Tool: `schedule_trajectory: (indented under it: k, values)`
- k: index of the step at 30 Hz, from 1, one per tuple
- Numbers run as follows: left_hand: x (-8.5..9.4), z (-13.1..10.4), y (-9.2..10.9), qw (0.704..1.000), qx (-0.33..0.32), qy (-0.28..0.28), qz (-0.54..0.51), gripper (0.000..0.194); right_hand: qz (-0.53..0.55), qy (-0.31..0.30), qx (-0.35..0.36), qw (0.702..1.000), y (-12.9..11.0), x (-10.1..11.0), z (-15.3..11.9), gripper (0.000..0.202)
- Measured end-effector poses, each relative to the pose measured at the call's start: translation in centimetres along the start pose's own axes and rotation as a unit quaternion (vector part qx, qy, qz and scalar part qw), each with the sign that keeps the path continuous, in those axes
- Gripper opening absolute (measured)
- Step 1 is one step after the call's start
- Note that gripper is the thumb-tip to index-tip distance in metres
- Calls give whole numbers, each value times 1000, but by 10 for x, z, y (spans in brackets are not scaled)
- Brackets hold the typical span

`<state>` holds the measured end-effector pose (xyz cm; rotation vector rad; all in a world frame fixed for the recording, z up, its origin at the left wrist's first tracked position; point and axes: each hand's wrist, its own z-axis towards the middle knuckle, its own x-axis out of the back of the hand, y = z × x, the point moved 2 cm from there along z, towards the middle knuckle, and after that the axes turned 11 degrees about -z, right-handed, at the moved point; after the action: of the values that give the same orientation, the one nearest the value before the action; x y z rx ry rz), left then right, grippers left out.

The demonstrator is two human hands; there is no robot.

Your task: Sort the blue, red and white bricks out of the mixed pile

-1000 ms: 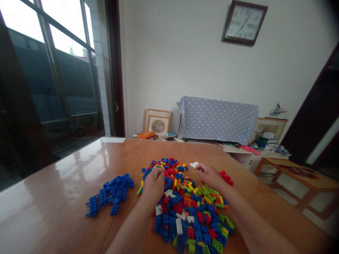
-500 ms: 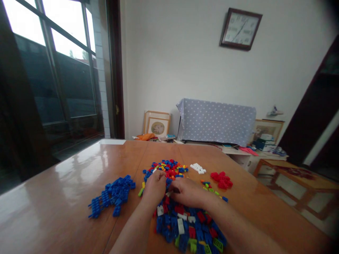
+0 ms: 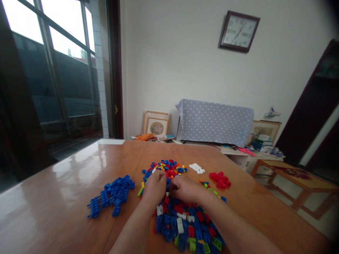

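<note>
My left hand (image 3: 156,186) is over the middle of a mixed heap of plastic building blocks (image 3: 191,231), its fingers curled and pinched together. Whatever it holds, if anything, is hidden. Close beside it, my right hand (image 3: 184,189) is bent down with closed fingers among the blocks. A small white bit (image 3: 167,194) shows by its fingertips; I cannot tell whether it is gripped. The near blocks are blue, red, white and lime green. Beyond the hands lie smaller loose pieces (image 3: 169,165) in blue, red, orange and yellow.
Left of the heap lies a cluster of blue blocks (image 3: 116,192), some joined in a row. To the right are white pieces (image 3: 197,168), red pieces (image 3: 220,180) and a few small coloured ones (image 3: 205,183). The wooden table (image 3: 66,208) extends around them. A stool (image 3: 293,176) stands off its right side.
My right fingers have closed further and moved slightly down into the heap; the whitish piece at their tips is now mostly covered. My left hand has barely moved. The view has shifted slightly.
</note>
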<state>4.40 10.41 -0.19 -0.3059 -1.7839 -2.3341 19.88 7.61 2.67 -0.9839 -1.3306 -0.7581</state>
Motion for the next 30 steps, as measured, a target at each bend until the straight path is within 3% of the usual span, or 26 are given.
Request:
schedule_trajectory:
  k: [9, 13, 15, 17, 21, 26, 30]
  values:
    - [0, -2, 5, 1000, -10, 0, -4, 17, -9, -12, -34, 999, -8, 2, -4, 19]
    - [-1, -1, 1, 1000, -21, 13, -10, 19, -1, 29, -17, 999, -5, 6, -3, 20]
    - [-1, 0, -1, 999, -29, 21, -17, 20, -6, 73, -38, 997, 7, 12, -4, 25]
    - [-1, 1, -1, 999, -34, 27, -26, 21, -37, 96, -100, 990, 29, 19, -4, 32]
    - [-1, -1, 2, 999, -32, 26, -26, 22, -98, 67, -221, 968, 81, 24, -2, 36]
    - [0, -2, 4, 999, -33, 25, -21, 23, -107, 20, -305, 946, 131, 6, 1, 25]
    - [0, -2, 3, 999, -36, 29, -23, 22, -78, 31, -331, 940, 153, -6, 3, 19]
